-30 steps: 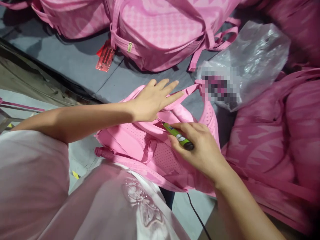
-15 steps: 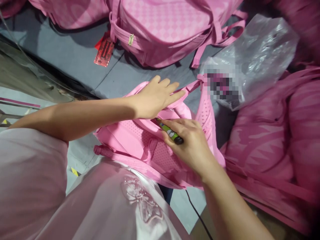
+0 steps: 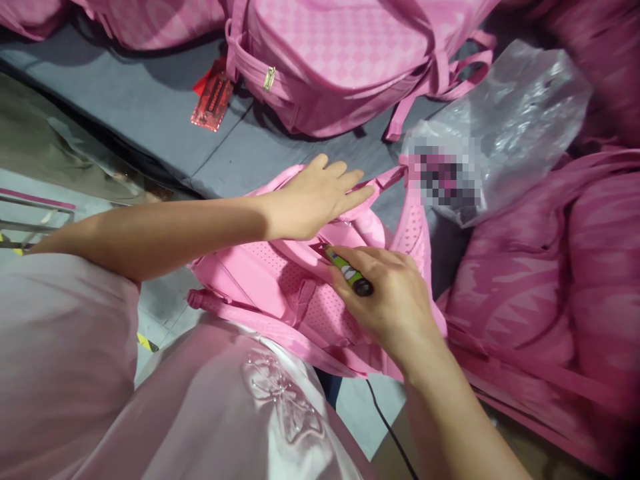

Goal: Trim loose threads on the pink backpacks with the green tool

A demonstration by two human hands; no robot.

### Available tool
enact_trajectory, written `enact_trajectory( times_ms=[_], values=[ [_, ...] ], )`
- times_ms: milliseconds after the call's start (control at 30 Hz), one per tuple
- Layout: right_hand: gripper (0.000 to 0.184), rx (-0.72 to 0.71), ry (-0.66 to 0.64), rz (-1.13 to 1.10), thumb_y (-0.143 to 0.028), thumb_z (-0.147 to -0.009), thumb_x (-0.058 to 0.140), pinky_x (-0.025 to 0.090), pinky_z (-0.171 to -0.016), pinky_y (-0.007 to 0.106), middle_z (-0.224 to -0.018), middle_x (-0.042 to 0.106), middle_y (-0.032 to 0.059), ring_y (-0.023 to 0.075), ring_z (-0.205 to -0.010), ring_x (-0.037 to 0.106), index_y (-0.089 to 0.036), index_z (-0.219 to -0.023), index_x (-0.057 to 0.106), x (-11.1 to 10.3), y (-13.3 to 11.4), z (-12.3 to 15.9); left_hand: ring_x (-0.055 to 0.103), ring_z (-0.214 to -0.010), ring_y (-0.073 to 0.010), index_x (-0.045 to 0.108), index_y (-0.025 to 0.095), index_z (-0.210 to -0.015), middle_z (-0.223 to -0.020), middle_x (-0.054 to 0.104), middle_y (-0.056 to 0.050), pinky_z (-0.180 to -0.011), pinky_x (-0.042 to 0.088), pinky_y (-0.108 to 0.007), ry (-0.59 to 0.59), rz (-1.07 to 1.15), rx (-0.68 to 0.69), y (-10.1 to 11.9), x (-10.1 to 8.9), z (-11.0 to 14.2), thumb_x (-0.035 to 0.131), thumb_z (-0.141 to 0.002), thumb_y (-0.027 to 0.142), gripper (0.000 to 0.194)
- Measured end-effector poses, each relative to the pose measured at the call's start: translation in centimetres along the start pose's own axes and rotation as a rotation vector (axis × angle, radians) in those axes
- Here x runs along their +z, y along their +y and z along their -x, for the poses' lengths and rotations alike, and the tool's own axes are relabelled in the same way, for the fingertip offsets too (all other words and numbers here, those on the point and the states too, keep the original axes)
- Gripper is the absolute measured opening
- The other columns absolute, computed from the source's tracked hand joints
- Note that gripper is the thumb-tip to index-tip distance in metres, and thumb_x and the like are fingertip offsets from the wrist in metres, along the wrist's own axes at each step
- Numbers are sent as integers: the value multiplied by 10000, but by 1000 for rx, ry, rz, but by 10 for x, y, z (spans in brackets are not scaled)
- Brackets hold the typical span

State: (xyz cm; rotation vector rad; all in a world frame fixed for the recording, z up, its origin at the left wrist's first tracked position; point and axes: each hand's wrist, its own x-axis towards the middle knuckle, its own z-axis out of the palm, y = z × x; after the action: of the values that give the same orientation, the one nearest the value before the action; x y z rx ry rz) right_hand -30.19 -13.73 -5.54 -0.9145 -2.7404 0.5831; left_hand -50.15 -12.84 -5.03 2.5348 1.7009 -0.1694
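A pink backpack (image 3: pixel 253 277) lies in front of me with its perforated back panel and straps facing up. My left hand (image 3: pixel 317 197) rests palm down across its upper part, fingers apart and stretched out. Just below it, my right hand (image 3: pixel 387 287) is closed around a short green tool (image 3: pixel 349 270) with a printed pattern and a black end. The tool's dark narrow tip points at the fabric beside my left hand. Whether the tip touches the bag I cannot tell, nor the tool's exact kind.
Another pink backpack (image 3: pixel 340 67) with a red tag (image 3: pixel 213 100) lies on the grey table (image 3: pixel 165 127) at the back. A clear plastic bag (image 3: pixel 530 110) is to the right, above more pink bags (image 3: pixel 515 287). A black cord (image 3: pixel 385 420) hangs below.
My right hand and the green tool have shifted slightly right and down, a little away from my left hand. My left hand still lies flat on the backpack. The view has shifted slightly.
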Motion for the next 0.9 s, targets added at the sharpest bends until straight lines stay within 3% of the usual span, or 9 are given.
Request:
enact_trajectory(
  times_ms=[233,567,733,900],
  values=[
    [278,38,35,-63,-275,-912,631,557,-833,465,-1028,791,101,301,-910,745,-166,-1139,749,5,-1,2,466,-1280,-322,273,228,-1593,-1571,422,-100,-1035,354,-450,55,-13,-8,0,4,1,536,-879,198,761],
    [279,79,48,-78,-262,-912,620,543,-831,449,-1037,791,106,292,-902,745,-163,-1142,742,6,-6,3,466,-1290,-320,259,223,-1593,-1604,386,-112,-1037,355,-449,24,-12,-12,2,2,2,520,-875,180,765],
    [286,79,66,-189,-261,-921,588,544,-844,441,-1028,795,91,283,-919,747,-179,-1148,741,9,-7,3,380,-1404,-363,190,266,-1617,-1667,275,-108,-1125,297,-502,-29,72,-4,-5,-1,3,593,-883,287,838],
    [270,126,115,-259,-271,-924,607,532,-846,438,-1047,794,89,278,-935,747,-190,-1143,743,13,-10,7,214,-1497,-446,38,351,-1631,-1717,67,-93,-1153,271,-595,-125,132,-75,-30,-7,22,737,-793,483,1100]
  ],
)
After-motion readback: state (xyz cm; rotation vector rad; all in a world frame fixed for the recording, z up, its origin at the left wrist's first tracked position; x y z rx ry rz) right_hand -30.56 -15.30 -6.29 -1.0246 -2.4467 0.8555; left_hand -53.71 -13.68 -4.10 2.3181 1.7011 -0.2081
